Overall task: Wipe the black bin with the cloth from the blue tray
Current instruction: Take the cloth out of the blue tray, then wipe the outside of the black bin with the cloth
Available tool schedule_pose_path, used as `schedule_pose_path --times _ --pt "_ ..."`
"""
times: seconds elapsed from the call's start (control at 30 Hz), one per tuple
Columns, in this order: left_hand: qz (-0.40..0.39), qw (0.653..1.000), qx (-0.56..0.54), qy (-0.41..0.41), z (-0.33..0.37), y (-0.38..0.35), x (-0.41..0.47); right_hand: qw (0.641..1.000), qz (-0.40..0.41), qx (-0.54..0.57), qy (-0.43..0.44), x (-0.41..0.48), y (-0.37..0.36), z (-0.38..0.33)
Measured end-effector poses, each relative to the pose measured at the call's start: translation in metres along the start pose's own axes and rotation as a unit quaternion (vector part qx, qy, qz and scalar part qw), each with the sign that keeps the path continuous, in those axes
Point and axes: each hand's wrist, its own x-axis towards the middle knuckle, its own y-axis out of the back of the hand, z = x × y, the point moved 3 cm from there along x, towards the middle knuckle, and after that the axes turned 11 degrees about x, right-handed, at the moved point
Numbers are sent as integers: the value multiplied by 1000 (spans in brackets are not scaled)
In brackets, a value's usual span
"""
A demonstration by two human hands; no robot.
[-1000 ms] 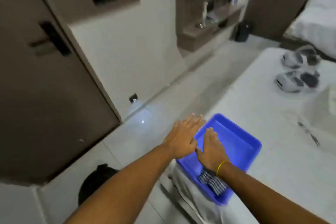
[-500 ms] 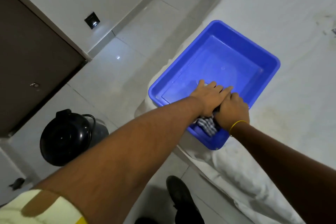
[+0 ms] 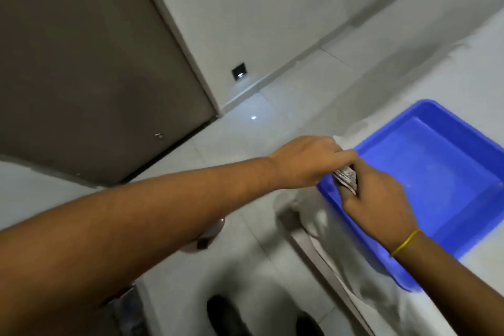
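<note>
The blue tray (image 3: pixel 469 144) sits at the corner of a white-covered table. My two hands meet above its left rim. A small folded checked cloth (image 3: pixel 347 178) is pinched between them and held over the rim. My left hand (image 3: pixel 308 162) reaches in from the left with its fingers closed on the cloth's top. My right hand (image 3: pixel 377 206), a yellow band at its wrist, curls around the cloth from below. The black bin is almost wholly hidden under my left forearm; only a dark rounded sliver (image 3: pixel 208 236) shows on the floor.
A brown door (image 3: pixel 81 63) and a white wall with a low floor light (image 3: pixel 239 74) stand to the left. Pale floor tiles (image 3: pixel 272 123) lie between door and table (image 3: pixel 463 63). My dark shoes (image 3: pixel 226 314) are at the bottom edge.
The cloth has come up out of the tray's near corner, held between both hands at the left rim. The view has swung, so my left forearm now covers the bin.
</note>
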Motion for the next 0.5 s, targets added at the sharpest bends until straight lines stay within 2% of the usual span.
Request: schedule_pose_path --times 0.07,0.17,0.3,0.4,0.47,0.5 --pt "16 1000 15 9 -32 10 -46 999 -5 12 39 9 -31 -44" --pt "18 999 48 3 -72 0 -119 991 -13 113 64 17 -97 -92" --pt "5 989 131 -65 -107 -71 -204 964 -47 258 54 7 -220 -109" --pt "-17 981 157 -111 -122 -172 -249 930 -70 361 0 -9 -338 -74" --pt "-87 975 173 -108 -128 -255 -269 894 -110 427 -76 -19 -417 -40" --pt "-134 972 170 -93 -133 -288 -278 862 -129 472 -132 -24 -449 -25"
